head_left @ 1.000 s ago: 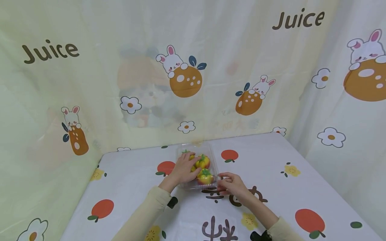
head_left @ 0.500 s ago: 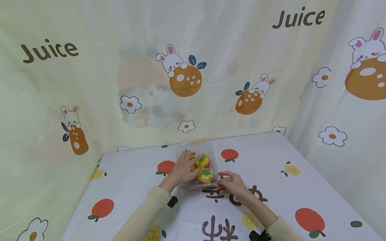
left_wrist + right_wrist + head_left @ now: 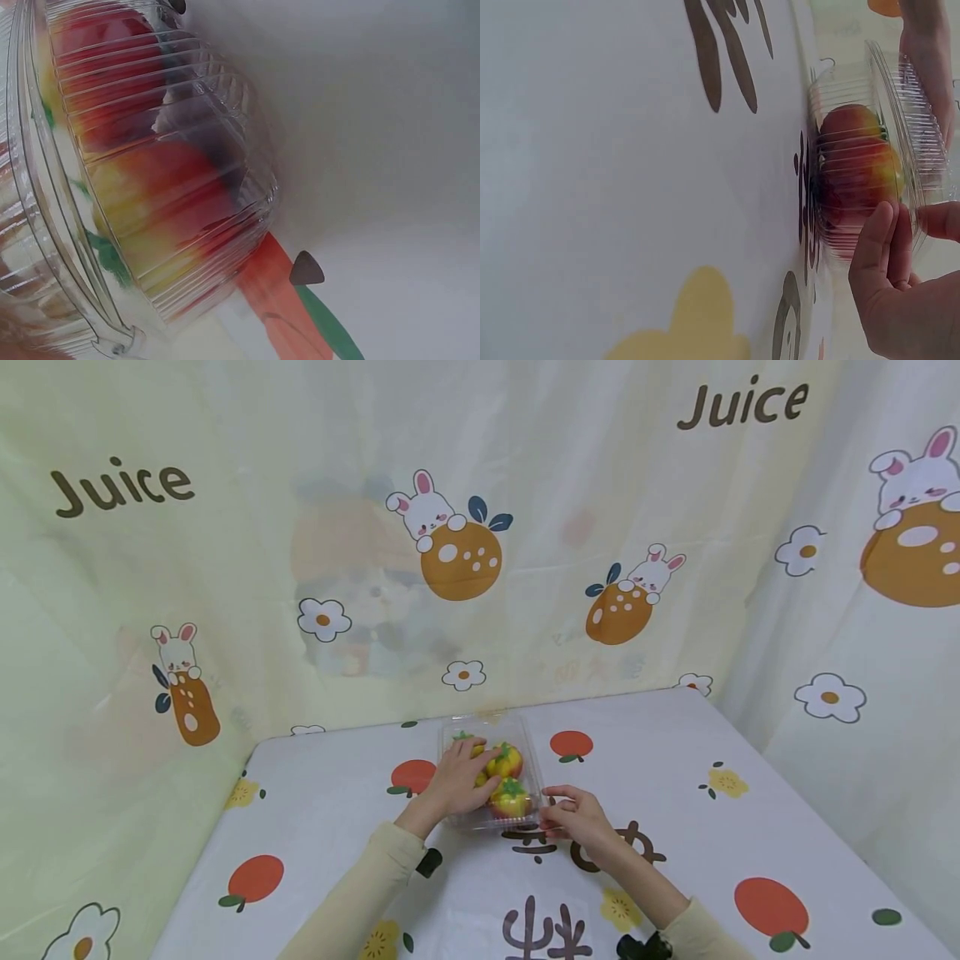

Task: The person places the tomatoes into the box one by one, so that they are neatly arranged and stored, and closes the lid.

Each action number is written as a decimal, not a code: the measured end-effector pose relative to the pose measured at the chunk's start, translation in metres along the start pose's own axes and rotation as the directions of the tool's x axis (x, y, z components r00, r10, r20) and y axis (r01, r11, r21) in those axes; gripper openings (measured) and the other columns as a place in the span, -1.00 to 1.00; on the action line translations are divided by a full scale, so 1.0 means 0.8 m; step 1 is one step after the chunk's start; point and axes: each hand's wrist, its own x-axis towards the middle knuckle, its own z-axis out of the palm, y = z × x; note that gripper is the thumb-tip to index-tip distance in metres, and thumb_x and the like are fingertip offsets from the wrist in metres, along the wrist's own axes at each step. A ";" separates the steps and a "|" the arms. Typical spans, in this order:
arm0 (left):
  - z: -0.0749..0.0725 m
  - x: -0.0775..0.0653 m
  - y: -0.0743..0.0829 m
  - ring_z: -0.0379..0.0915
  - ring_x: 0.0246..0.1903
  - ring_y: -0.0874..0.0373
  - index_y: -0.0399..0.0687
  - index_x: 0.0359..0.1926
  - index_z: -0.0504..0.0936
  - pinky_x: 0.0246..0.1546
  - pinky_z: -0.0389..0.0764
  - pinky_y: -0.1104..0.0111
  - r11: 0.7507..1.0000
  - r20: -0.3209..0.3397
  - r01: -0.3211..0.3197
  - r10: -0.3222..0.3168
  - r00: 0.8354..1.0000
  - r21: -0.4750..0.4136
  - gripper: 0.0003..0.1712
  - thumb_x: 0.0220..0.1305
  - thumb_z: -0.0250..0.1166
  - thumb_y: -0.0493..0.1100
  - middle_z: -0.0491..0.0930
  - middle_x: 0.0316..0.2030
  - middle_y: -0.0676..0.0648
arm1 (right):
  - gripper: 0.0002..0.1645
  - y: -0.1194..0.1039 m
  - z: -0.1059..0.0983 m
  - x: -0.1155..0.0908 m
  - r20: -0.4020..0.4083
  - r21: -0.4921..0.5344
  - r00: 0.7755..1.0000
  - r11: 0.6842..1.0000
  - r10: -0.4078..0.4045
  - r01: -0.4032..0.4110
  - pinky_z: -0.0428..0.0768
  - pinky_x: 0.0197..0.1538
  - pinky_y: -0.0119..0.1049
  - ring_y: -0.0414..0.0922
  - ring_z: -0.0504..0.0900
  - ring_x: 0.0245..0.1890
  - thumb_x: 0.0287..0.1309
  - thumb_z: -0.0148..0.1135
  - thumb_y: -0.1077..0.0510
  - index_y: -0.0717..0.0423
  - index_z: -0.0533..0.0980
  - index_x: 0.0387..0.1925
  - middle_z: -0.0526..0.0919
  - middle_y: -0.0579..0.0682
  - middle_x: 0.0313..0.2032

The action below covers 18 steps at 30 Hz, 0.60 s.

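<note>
A clear plastic clamshell box [image 3: 533, 760] with ribbed sides sits on the table, its lid down. Inside are several red-and-yellow fruits [image 3: 512, 799] with green leafy tops, of a kind I cannot tell. Spread across the lid, my left hand [image 3: 455, 779] rests with its fingers fairly straight, hiding part of the fruit. At the near right corner, my right hand [image 3: 581, 822] pinches the box's rim. In the right wrist view, thumb and fingers [image 3: 885, 232] lie on either side of that rim. The left wrist view shows the box's ribbed side [image 3: 165, 195] close up.
The table wears a white cloth [image 3: 675, 860] printed with red fruit, yellow flowers and dark lettering. Behind it and along both sides hang pale curtains [image 3: 547, 635] with rabbit prints. The box is near the table's back edge.
</note>
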 end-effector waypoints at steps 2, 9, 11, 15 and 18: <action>-0.001 0.000 0.000 0.13 0.30 -0.15 0.00 0.36 0.45 0.26 0.23 -0.07 1.000 0.002 0.001 -0.001 1.000 -0.002 -0.42 0.39 0.09 0.07 0.28 0.33 -0.25 | -0.52 0.000 0.001 0.001 -0.005 0.002 1.000 1.000 0.002 -0.002 0.69 -0.26 -0.21 -0.05 0.67 -0.44 0.25 0.19 0.33 0.38 0.40 0.19 0.67 0.09 -0.47; 0.000 0.000 -0.001 0.12 0.31 -0.14 0.02 0.37 0.43 0.28 0.22 -0.05 1.000 0.012 0.011 -0.011 1.000 0.019 -0.42 0.39 0.08 0.07 0.27 0.34 -0.22 | -0.52 -0.001 0.003 0.001 -0.014 0.010 1.000 1.000 0.006 -0.006 0.68 -0.26 -0.22 -0.09 0.65 -0.47 0.23 0.18 0.36 0.38 0.41 0.18 0.65 0.07 -0.49; 0.000 0.001 -0.001 0.12 0.31 -0.13 0.04 0.37 0.43 0.28 0.22 -0.05 1.000 0.017 0.015 -0.015 1.000 0.027 -0.42 0.40 0.08 0.09 0.27 0.34 -0.21 | -0.53 -0.002 0.004 0.001 -0.018 0.012 1.000 1.000 0.006 -0.005 0.68 -0.27 -0.23 -0.09 0.65 -0.47 0.23 0.18 0.37 0.39 0.41 0.18 0.65 0.07 -0.49; -0.001 0.001 0.000 0.11 0.31 -0.13 0.05 0.38 0.42 0.29 0.21 -0.05 0.999 0.023 0.019 -0.020 1.000 0.028 -0.41 0.40 0.07 0.10 0.26 0.34 -0.20 | -0.53 -0.001 0.005 0.003 -0.030 0.023 1.000 1.000 0.006 -0.005 0.68 -0.30 -0.25 -0.09 0.65 -0.48 0.20 0.19 0.38 0.40 0.41 0.16 0.65 0.07 -0.51; -0.001 0.002 0.000 0.12 0.31 -0.13 0.04 0.38 0.42 0.28 0.22 -0.06 0.999 0.017 0.007 -0.008 1.000 0.033 -0.41 0.40 0.07 0.09 0.27 0.33 -0.21 | -0.52 0.001 0.005 0.005 -0.041 0.035 0.999 0.999 -0.002 0.004 0.67 -0.33 -0.26 -0.11 0.64 -0.51 0.16 0.19 0.41 0.43 0.42 0.14 0.63 0.05 -0.55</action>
